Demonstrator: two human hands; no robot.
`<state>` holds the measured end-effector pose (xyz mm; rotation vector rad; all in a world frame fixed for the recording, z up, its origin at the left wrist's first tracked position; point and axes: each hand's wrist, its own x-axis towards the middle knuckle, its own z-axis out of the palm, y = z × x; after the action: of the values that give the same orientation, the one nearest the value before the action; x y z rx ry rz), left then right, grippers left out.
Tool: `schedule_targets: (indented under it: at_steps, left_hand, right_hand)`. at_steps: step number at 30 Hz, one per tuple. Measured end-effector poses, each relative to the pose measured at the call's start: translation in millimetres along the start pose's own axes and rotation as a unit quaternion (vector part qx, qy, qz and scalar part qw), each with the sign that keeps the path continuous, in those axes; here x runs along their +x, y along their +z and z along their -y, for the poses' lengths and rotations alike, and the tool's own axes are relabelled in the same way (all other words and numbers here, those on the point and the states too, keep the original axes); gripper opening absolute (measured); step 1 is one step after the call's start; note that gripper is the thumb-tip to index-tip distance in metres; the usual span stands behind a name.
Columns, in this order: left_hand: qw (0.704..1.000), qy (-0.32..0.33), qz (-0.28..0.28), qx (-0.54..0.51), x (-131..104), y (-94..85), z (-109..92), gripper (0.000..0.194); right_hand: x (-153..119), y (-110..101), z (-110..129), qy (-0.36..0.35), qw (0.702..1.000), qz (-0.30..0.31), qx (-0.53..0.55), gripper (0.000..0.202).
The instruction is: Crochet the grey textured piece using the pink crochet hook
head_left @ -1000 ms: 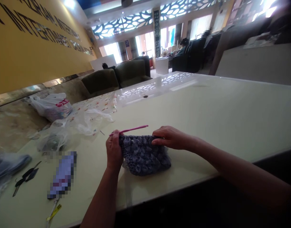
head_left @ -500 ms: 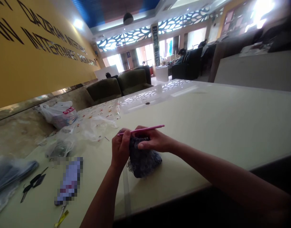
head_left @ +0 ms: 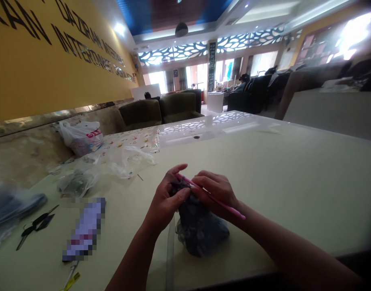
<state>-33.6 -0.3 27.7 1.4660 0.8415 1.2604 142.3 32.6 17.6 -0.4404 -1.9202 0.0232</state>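
Observation:
A dark grey-blue knitted piece [head_left: 200, 230] hangs from my two hands, its lower part on the pale table [head_left: 282, 173]. My left hand [head_left: 170, 194] pinches its top edge between thumb and fingers, with the index finger raised. Closed around a pink rod-like hook [head_left: 215, 198] is my right hand [head_left: 217, 190], just right of the left one. The hook's far tip reaches the top of the knitting near my left fingers, and its thick end lies over my right wrist. Stitches between the fingers are too small to make out.
To the left lie a blurred purple item [head_left: 86, 228], scissors [head_left: 36, 226] and clear plastic bags [head_left: 78, 182]. A filled white bag [head_left: 84, 137] stands by the wall. Behind the table are dark armchairs [head_left: 177, 105], and a person [head_left: 242, 83] sits in the distance.
The hook has swung from lying across both hands to slanting down over my right wrist. My left index finger has lifted. The view has shifted, and the knitting now shows lower and further right.

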Motion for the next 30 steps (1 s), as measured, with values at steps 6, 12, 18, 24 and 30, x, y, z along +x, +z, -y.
schedule_targets:
  at_steps: [6, 12, 18, 24, 30]
  left_hand:
    - [0.994, 0.008, -0.059, 0.097, -1, 11.1, -3, 0.078]
    - [0.988, 0.021, -0.061, 0.141, -4, 18.1, 2, 0.055]
    - [0.98, 0.035, -0.046, 0.188, -7, 19.6, 4, 0.028]
    - [0.9, 0.119, -0.091, 0.409, -1, 1.7, 8, 0.044]
    - [0.972, 0.026, -0.136, 0.188, 4, -0.6, 13, 0.049]
  right_hand:
    - [1, 0, -4, -0.088, 0.993, -0.008, -0.078, 0.011]
    - [-1, -4, 2, 0.002, 0.999, 0.006, -0.038, 0.014]
    - [-8, -3, 0, 0.027, 0.998, -0.026, -0.058, 0.008]
    - [-10, -8, 4, 0.19, 0.973, -0.124, -0.042, 0.006]
    - [-5, -15, 8, 0.199, 0.974, -0.096, 0.05, 0.009]
